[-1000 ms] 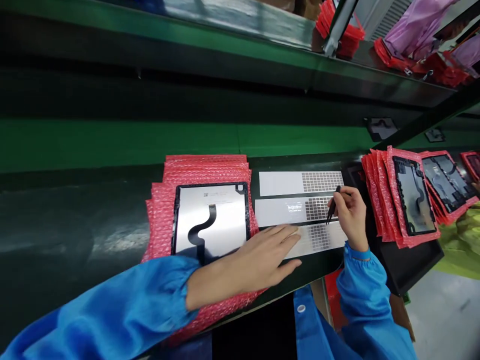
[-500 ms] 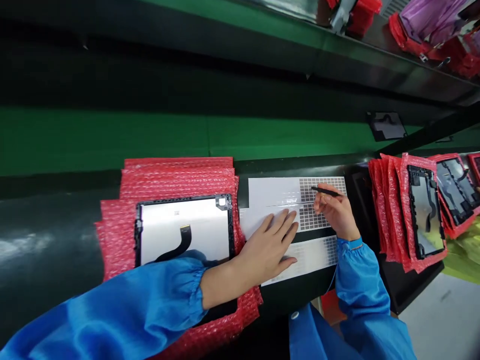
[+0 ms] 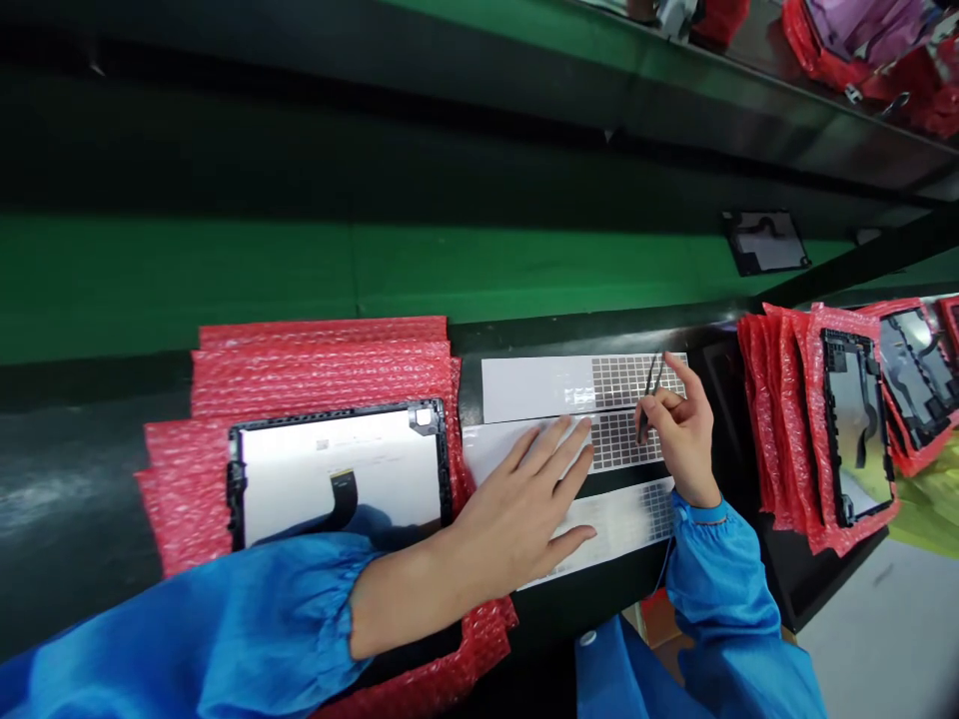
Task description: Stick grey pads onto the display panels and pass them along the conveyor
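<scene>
My left hand (image 3: 524, 499) lies flat with its fingers spread on the white sticker sheets, its forearm crossing over a display panel (image 3: 285, 479). My right hand (image 3: 680, 429) holds black tweezers (image 3: 650, 397) over the gridded right end of the upper sticker sheet (image 3: 535, 387). A second sheet (image 3: 486, 446) lies just below it, partly under my left fingers, and a third sheet (image 3: 614, 529) is nearer to me. The panel has a silver back, a black frame and a black flex cable (image 3: 344, 499). It rests on a stack of red bubble-wrap bags (image 3: 322, 359).
To the right, more red bubble-wrap bags (image 3: 779, 429) stand with a panel (image 3: 854, 419) on the front one, beside a black tray (image 3: 794, 559). Another panel (image 3: 765, 242) leans at the back. A shelf (image 3: 719, 75) with red and purple packaging overhangs the bench.
My right hand has turned the tweezers from lying nearly level to pointing steeply, with the index finger stretched out. My left hand stays flat on the sheets. The view has shifted slightly.
</scene>
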The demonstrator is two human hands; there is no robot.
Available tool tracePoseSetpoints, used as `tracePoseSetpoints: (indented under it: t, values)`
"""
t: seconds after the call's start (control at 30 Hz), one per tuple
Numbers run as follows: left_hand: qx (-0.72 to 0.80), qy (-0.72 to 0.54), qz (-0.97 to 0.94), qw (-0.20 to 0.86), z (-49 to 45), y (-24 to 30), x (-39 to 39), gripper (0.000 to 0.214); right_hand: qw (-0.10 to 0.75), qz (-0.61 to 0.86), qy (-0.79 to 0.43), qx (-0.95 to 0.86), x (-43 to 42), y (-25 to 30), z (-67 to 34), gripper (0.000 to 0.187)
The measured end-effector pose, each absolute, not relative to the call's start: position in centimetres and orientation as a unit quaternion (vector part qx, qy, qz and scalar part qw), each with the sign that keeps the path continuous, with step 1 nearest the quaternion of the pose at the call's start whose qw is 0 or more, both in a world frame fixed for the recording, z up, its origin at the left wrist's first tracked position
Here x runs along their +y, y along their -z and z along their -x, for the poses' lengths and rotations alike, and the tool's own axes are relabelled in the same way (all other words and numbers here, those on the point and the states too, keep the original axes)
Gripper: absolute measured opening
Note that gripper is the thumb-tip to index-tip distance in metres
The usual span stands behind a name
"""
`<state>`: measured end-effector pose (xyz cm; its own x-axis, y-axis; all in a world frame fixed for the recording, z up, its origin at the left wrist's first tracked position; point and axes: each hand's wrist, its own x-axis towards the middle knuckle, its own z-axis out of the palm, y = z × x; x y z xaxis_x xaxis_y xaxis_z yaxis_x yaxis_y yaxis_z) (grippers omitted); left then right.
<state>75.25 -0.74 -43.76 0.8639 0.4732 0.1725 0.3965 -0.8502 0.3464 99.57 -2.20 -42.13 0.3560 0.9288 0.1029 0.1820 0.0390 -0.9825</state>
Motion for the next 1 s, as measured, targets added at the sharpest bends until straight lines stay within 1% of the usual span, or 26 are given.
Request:
tracePoseSetpoints:
  t: [0.03,0.07,0.17,0.23,0.33,0.4,0.53,0.67,0.87,1.0]
  values:
    - [0.233,-0.137,-0.951,0.152,-75.4,43.6,0.0,0.075,0.557,0.605,-0.335,-0.46,-2.2,41.7,-99.5,0.047]
    - [0.241,-0.141,-0.949,0.149,-75.6,43.5,0.8,0.077,0.559,0.601,-0.338,-0.461,-2.0,41.2,-99.4,0.05]
    - [0.268,-0.117,-0.948,0.129,-76.2,43.4,3.1,0.084,0.568,0.571,-0.38,-0.455,-1.1,39.9,-99.4,0.032]
    - [0.278,-0.086,-0.95,0.116,-76.4,43.5,3.8,0.086,0.571,0.55,-0.413,-0.448,-0.2,39.4,-99.6,0.031]
    - [0.283,-0.073,-0.95,0.111,-76.0,43.7,3.5,0.083,0.567,0.535,-0.437,-0.449,1.2,39.4,-99.6,0.032]
    - [0.285,-0.083,-0.948,0.117,-75.5,43.9,2.9,0.08,0.553,0.55,-0.427,-0.457,1.9,40.0,-99.4,0.029]
    - [0.291,-0.083,-0.944,0.131,-74.7,44.1,2.3,0.079,0.519,0.607,-0.357,-0.484,3.1,41.9,-99.0,0.039]
    - [0.292,-0.075,-0.944,0.134,-74.5,44.0,2.3,0.078,0.499,0.615,-0.366,-0.489,3.8,43.3,-99.0,0.047]
    - [0.282,-0.063,-0.95,0.117,-74.6,43.8,2.4,0.078,0.47,0.619,-0.367,-0.511,3.8,43.5,-99.4,0.044]
    - [0.286,-0.076,-0.947,0.127,-74.5,44.0,2.4,0.078,0.451,0.629,-0.358,-0.521,3.8,43.4,-99.4,0.043]
